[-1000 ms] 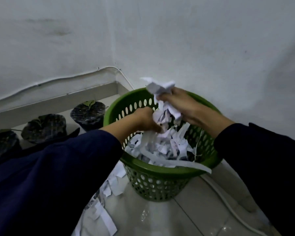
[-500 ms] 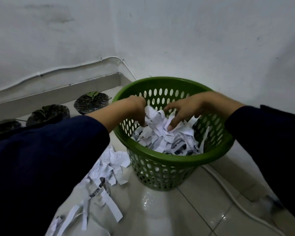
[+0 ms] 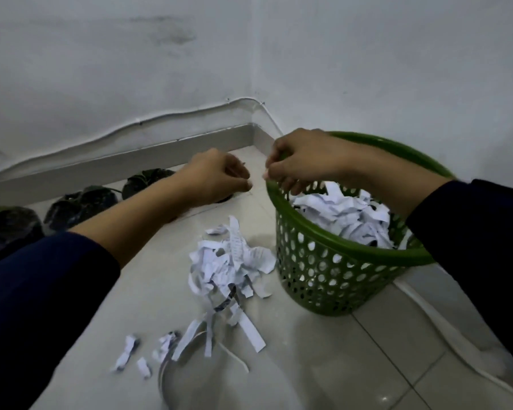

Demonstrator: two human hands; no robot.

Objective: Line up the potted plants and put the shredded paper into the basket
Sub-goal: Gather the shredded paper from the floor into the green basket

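A green perforated basket (image 3: 332, 279) stands on the tiled floor near the room corner, partly filled with shredded paper (image 3: 344, 214). Left of it lies a loose paper pile (image 3: 231, 261), and stray strips (image 3: 190, 335) trail toward me. My right hand (image 3: 305, 164) hovers over the basket's left rim with its fingers curled; I cannot tell whether it touches the rim. My left hand (image 3: 216, 179) is beside it, outside the basket and above the floor, fingers curled with nothing visible in them. Three potted plants in black bags (image 3: 148, 180) (image 3: 83, 202) (image 3: 6, 226) stand in a row along the left wall.
Two white walls meet just behind the basket, with a grey skirting (image 3: 160, 152) and a thin white cable (image 3: 172, 115) along them. Another white cable (image 3: 433, 324) runs over the floor tiles to the right of the basket.
Both hands have let the paper drop into the basket and lifted out toward its left rim. My view has swung left, showing more of the paper on the floor.
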